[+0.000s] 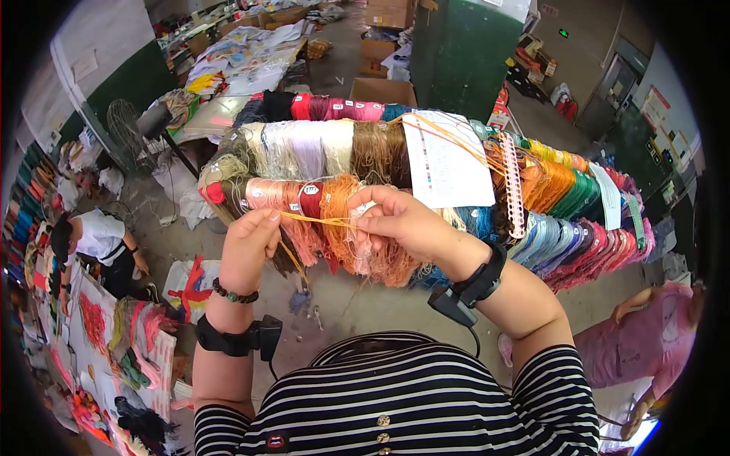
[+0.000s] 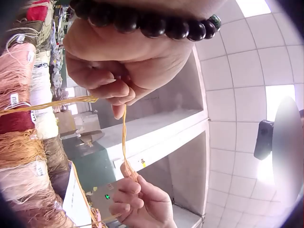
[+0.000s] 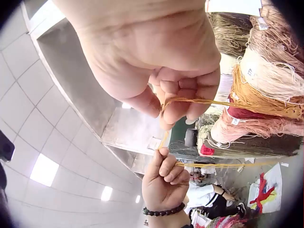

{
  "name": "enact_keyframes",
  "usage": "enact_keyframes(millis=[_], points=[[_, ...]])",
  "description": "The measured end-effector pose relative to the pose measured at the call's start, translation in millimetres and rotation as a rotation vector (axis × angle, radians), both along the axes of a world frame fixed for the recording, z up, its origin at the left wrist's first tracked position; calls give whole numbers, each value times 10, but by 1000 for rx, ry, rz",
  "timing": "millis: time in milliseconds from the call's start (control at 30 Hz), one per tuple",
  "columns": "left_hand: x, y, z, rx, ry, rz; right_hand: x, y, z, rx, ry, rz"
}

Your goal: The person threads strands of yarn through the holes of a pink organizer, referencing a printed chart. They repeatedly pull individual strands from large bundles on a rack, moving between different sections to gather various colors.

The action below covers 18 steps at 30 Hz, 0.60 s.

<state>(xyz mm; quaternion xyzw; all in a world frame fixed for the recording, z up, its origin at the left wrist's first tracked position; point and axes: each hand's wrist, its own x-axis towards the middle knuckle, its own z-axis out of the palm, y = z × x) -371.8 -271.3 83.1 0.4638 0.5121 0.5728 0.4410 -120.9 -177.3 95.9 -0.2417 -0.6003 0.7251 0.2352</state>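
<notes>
A thin bundle of golden-yellow threads (image 1: 315, 220) runs between my two hands over the front of a long rack of skeins. My left hand (image 1: 251, 247) pinches one end between thumb and fingertips, and a loose tail hangs below it. The right hand (image 1: 399, 222) pinches the bundle at its other side, thumb against the fingers. In the left wrist view, the stretch of thread (image 2: 124, 135) between the hands looks fairly straight. From the right wrist, another length of thread (image 3: 209, 101) crosses the curled fingers and trails toward the skeins.
Just beyond my hands are orange skeins (image 1: 338, 186), pink skeins (image 1: 266, 194) and white skeins (image 1: 334, 144). A printed sheet (image 1: 441, 175) and a pink holed strip (image 1: 513, 190) lie over the rack. One person (image 1: 103, 239) bends at left; another (image 1: 639, 334) is at right.
</notes>
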Motion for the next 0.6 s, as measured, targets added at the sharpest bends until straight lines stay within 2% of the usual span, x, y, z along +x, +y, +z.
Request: enact_keyframes(millis=[133,333,533,600], points=[[-31,-16,-11,-28,-38,17,-29,-18,-104,222,95,33],[-59,-123,-22,-42,-68,51,-62,-115,47,667,-235,-118],[-85,-307,-36,-38,-60,123,-204,-27,-90,1179,-104,-175],[-77,-403,-18,-47,-53,158,-246,-45,-58,1135,-165,-116]])
